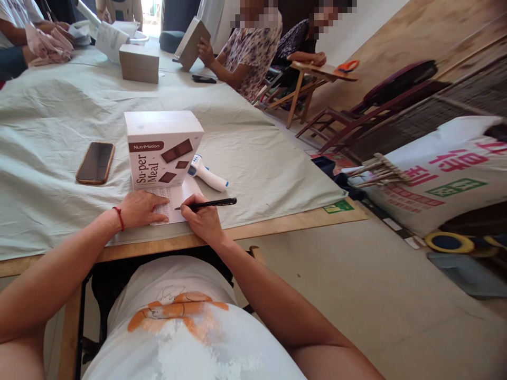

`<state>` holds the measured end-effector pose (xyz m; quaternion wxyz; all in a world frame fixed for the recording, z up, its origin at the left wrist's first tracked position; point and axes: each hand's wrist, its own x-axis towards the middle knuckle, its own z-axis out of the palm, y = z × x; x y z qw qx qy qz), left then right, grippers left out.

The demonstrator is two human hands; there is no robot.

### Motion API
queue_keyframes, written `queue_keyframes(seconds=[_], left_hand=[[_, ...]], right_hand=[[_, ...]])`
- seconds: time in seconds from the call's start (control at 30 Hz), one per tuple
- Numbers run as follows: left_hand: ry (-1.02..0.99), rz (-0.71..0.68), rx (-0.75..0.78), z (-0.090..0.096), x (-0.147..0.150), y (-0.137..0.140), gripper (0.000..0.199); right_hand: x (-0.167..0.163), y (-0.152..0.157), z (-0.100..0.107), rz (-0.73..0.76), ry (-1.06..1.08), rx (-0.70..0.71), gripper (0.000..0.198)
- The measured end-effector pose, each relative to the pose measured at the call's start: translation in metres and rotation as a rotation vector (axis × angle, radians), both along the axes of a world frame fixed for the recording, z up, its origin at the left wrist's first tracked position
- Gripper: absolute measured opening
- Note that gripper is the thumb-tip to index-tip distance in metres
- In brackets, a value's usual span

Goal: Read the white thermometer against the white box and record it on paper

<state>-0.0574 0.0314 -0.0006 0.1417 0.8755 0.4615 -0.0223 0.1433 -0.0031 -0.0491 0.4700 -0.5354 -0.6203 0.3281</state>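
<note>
My right hand (203, 219) is closed around a black pen (216, 202), whose tip points at a sheet of paper (178, 212) covered partly in small writing. Flat on the sheet's left side rests my left hand (142, 208), fingers spread, a red cord around its wrist. Just behind the paper stands a white and brown NutriMotion box (164, 150), hiding the sheet's far part. A white and blue handheld thermometer (209, 177) lies to the right of the box. On the left is a dark-screened phone (95, 163) in a brownish case.
A pale cloth (47, 158) covers the wooden-edged table. Farther back are a cardboard box (139, 64), a black phone (204, 79) and a person holding another box (193, 45). Other people sit around. A dark red chair (368, 105) and a printed white sack (443, 174) stand right.
</note>
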Motion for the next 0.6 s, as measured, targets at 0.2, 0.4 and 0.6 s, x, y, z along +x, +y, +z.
queue_keyframes(seconds=[0.2, 0.4, 0.6], left_hand=[[-0.016, -0.004, 0.001, 0.000, -0.001, 0.000, 0.055], [0.014, -0.004, 0.010, 0.003, 0.000, -0.001, 0.053], [-0.192, 0.046, 0.047, 0.002, -0.007, -0.002, 0.030]], right_hand=[[-0.001, -0.001, -0.001, 0.011, -0.001, 0.006, 0.012], [0.014, 0.009, -0.007, 0.065, 0.044, 0.043, 0.018], [0.051, 0.044, -0.013, 0.176, -0.419, 0.237, 0.029]])
